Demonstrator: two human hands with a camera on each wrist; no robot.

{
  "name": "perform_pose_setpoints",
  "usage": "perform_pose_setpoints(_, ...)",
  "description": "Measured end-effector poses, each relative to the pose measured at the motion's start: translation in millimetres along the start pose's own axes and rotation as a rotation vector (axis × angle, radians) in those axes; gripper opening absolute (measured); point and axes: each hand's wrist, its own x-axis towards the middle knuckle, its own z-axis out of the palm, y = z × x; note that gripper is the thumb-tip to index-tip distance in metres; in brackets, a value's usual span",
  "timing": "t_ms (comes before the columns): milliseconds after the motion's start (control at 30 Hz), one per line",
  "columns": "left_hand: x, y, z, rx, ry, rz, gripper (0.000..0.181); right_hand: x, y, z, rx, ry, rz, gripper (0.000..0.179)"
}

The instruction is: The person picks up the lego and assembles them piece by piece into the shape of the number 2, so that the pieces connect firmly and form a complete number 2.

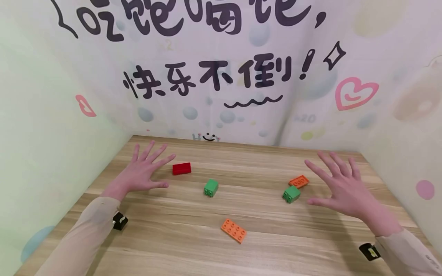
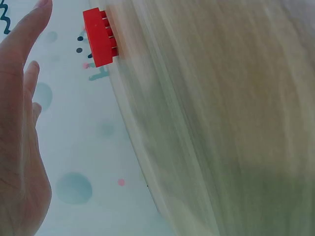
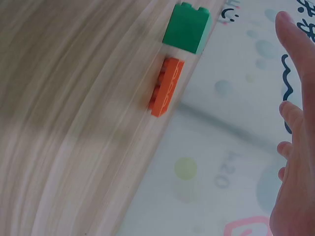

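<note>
My left hand is held over the left of the table with its fingers spread, holding nothing. Just right of its fingertips lies a red toy brick, its studs showing in the left wrist view. A green brick lies on its side farther right. Above the right side, my right hand has its fingers spread too and grips nothing. Left of its thumb are a second green brick and, just behind it, an orange brick. Another orange brick, studs up, lies nearer the front.
The wood-grain table meets a printed white cloth along its back edge. Pale walls close in the left side and the right side. Each wrist carries a small black camera mount.
</note>
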Motion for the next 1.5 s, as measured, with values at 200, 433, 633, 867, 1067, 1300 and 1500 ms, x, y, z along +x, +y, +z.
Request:
perform_pose_setpoints(200,0.2,4.3,-3.1,-0.020,0.012,0.012,0.091,7.5,-13.8,0.5,0.016,0.024,-0.041,0.105)
perform_pose_setpoints(433,1.6,7.6,-3.7,-0.025,0.014,0.022,0.091,14.7,-28.8,3.7,0.043,0.049,-0.085,0.106)
perform_pose_setpoints(633,4.1,9.6,-2.6,-0.036,0.018,0.035,0.091,21.2,-44.4,9.6,0.058,0.067,-0.138,0.106)
perform_pose_setpoints(867,6.2,12.7,1.4,-0.047,0.038,0.060,0.088,27.4,-63.5,18.9,0.059,0.065,-0.209,0.101)
perform_pose_setpoints(1067,9.1,18.6,2.1,-0.048,0.027,0.075,0.088,30.7,-78.7,23.0,0.096,0.034,-0.239,0.096)
perform_pose_setpoints(1300,9.0,29.0,3.2,-0.070,0.014,0.100,0.087,30.0,-96.3,29.2,0.161,-0.022,-0.254,0.090)
perform_pose_setpoints(1500,10.8,38.2,2.7,-0.073,0.027,0.139,0.084,29.2,-110.9,35.1,0.207,-0.024,-0.307,0.088)
